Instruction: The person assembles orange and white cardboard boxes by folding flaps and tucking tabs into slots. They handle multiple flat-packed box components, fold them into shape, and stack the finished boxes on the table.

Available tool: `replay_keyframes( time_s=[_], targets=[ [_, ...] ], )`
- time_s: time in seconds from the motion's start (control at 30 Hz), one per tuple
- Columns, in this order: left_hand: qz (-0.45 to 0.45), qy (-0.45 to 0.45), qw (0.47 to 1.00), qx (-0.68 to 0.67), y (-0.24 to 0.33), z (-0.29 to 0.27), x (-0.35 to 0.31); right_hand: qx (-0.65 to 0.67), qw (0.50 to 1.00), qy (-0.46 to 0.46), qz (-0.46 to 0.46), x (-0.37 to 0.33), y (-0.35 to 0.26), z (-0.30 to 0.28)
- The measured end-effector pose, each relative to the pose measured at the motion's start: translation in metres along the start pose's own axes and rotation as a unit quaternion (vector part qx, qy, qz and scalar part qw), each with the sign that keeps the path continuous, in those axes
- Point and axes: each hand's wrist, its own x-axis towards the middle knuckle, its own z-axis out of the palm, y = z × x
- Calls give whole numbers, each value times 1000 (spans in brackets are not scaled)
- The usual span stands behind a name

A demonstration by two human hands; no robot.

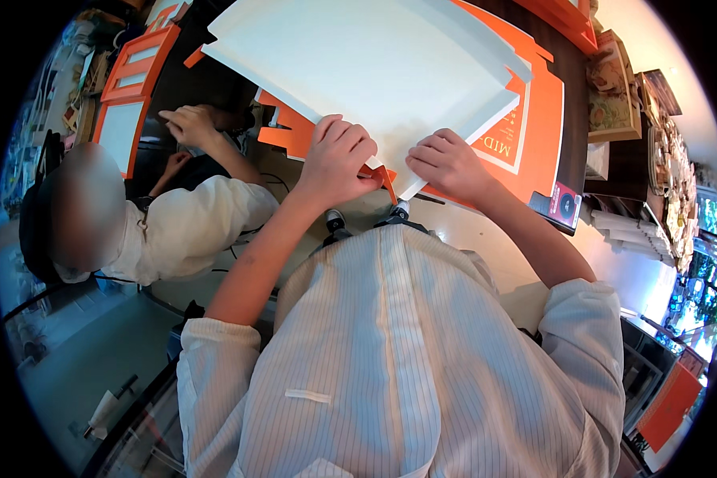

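A large cardboard box blank (366,60), white on its upper face with its edges partly folded up, lies in front of me with a corner toward my body. My left hand (338,159) is closed on its near edge, thumb and fingers beside a small orange flap (386,182) at that corner. Just to the right, my right hand (452,167) pinches the adjoining edge, its fingers curled over the white board. A narrow gap with the flap lies between the two hands. Fingers partly hide the fold lines there.
Orange printed cardboard sheets (546,119) lie under the blank on a dark table (573,151). At left, a co-worker (191,215) sits close by, one hand raised, near orange-and-white box pieces (123,119). Shelves with framed pictures (613,88) and piled goods stand at right.
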Motion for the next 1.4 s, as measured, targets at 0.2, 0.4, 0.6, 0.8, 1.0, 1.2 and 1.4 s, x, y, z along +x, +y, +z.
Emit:
replay_keyframes(
  time_s=[0.2,0.4,0.6,0.8,1.0,1.2,1.4],
  targets=[
    [19,-55,996,-60,-13,0,4,13,1000,6,-8,2,4,3],
    [58,-93,991,-76,-22,-6,4,57,996,-61,-28,25,22,-8],
    [72,-82,990,-89,-30,-2,-6,143,980,-139,4,45,33,-8],
    [22,141,990,-16,-24,14,-28,136,979,-150,-6,47,37,-6],
    [-28,153,985,71,-17,18,-56,118,987,-105,-33,45,40,0],
    [-3,81,991,102,-16,-1,-35,97,991,-65,-62,42,40,4],
    [30,10,999,45,-20,-11,-25,94,993,-35,-61,40,44,2]
  ],
)
